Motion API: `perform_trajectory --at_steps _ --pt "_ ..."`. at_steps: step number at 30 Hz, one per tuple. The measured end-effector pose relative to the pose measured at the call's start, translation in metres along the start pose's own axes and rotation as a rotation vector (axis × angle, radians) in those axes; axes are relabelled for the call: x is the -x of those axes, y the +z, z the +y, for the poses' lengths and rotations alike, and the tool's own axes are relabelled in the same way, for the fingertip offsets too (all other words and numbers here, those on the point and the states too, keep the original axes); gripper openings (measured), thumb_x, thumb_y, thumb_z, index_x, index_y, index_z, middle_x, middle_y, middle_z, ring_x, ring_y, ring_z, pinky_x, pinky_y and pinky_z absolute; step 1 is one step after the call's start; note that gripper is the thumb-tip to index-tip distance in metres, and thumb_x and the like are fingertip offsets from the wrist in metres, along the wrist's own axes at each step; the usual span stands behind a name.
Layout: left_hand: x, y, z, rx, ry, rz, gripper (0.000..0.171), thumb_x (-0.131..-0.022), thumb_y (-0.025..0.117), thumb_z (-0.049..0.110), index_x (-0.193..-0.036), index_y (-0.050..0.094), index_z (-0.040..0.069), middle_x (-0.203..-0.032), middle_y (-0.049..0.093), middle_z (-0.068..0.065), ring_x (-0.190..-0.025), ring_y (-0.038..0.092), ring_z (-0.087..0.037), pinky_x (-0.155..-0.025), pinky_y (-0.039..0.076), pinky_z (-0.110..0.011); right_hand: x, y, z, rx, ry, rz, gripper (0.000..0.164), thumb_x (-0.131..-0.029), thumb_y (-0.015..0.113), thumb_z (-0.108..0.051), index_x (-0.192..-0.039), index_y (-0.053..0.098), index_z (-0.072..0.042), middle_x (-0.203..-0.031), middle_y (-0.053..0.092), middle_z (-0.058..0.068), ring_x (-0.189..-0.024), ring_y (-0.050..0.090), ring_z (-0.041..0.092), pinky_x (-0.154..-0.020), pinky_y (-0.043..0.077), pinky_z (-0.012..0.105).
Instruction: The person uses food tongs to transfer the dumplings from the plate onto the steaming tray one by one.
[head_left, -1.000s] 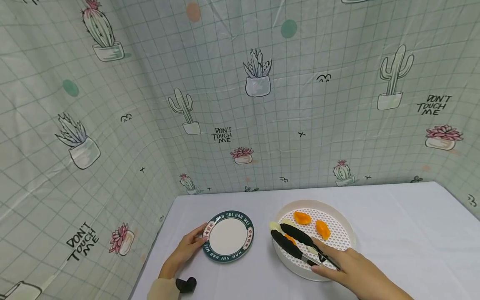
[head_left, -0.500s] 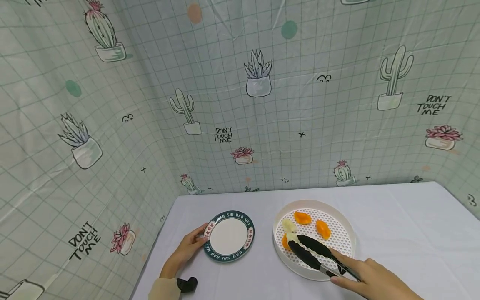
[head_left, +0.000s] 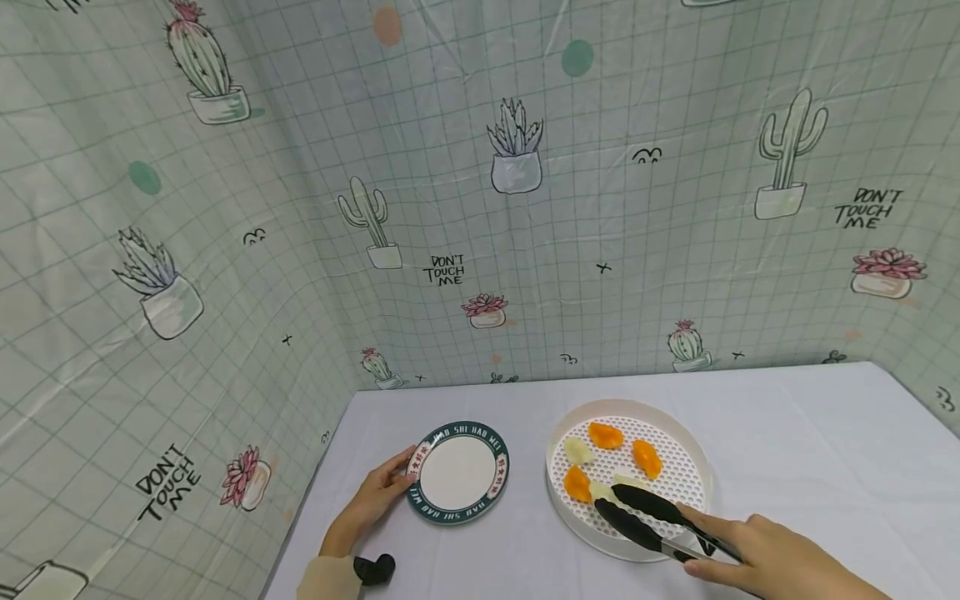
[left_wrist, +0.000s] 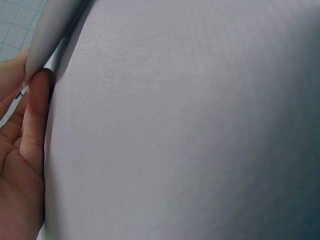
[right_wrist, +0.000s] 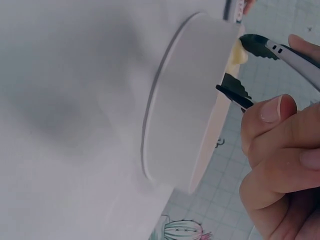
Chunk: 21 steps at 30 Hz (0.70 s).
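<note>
My right hand [head_left: 757, 550] holds black-tipped tongs [head_left: 633, 525] low over the front of a round, white, perforated tray [head_left: 701, 450]. At the tongs' tips is a pale yellow piece [head_left: 602, 492], which also shows there in the right wrist view. Beside it in the tray lies an orange piece [head_left: 577, 483]. Two more orange pieces [head_left: 605, 435] and another pale piece [head_left: 578, 451] lie farther back. My left hand [head_left: 378, 487] pinches the left rim of a green-edged white plate [head_left: 457, 473]. In the left wrist view, thumb and fingers [left_wrist: 37, 110] meet at the plate's edge.
Plate and tray stand side by side on a white-covered table [head_left: 795, 467]. A cactus-printed cloth [head_left: 600, 208] hangs behind and to the left. Beside the left sleeve [head_left: 327, 579] is a small black object [head_left: 373, 570]. The tray's high side wall [right_wrist: 185, 100] faces the right wrist camera.
The right hand has drawn the tongs from the tray's left rim rightward and nearer, with the pale piece at their tips. The left hand and plate are in the same place.
</note>
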<state>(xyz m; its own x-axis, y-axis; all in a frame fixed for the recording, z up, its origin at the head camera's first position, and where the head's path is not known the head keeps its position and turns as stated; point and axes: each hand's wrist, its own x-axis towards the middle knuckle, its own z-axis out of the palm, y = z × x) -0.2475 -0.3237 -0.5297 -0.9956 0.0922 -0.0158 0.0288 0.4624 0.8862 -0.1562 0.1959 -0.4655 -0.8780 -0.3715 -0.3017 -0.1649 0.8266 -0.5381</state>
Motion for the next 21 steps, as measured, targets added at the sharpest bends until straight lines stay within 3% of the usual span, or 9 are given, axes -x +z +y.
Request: perform_trajectory --at_steps 9,15,21 --pt "-0.001 0.000 -0.001 -0.005 -0.031 0.011 0.050 -0.098 0.062 0.006 -0.145 0.048 -0.002 -0.139 0.053 -0.024 -0.087 0.052 -0.016 -0.079 0.044 -0.023 0.003 -0.006 0.000 0.003 0.020 -0.025 0.066 -0.092 0.067 -0.049 -0.141 0.057 -0.007 -0.096 0.065 0.003 -0.084 0.053 0.025 -0.071 0.048 0.061" --pt "-0.001 0.000 -0.001 -0.010 -0.041 0.017 0.050 -0.098 0.063 0.008 -0.145 0.048 -0.001 -0.138 0.054 -0.023 -0.086 0.052 -0.016 -0.079 0.043 -0.023 -0.001 -0.013 -0.004 0.011 0.017 -0.036 0.065 -0.090 0.069 -0.049 -0.139 0.059 -0.008 -0.102 0.066 0.006 -0.089 0.057 0.026 -0.075 0.048 0.063" --pt "0.000 0.001 0.000 -0.015 -0.040 0.021 0.050 -0.097 0.063 0.007 -0.144 0.049 -0.001 -0.136 0.055 -0.023 -0.085 0.051 -0.017 -0.077 0.043 -0.024 -0.004 -0.016 -0.009 0.012 0.020 -0.041 0.066 -0.088 0.071 -0.049 -0.138 0.060 -0.009 -0.095 0.062 0.006 -0.084 0.052 0.023 -0.073 0.049 0.057"
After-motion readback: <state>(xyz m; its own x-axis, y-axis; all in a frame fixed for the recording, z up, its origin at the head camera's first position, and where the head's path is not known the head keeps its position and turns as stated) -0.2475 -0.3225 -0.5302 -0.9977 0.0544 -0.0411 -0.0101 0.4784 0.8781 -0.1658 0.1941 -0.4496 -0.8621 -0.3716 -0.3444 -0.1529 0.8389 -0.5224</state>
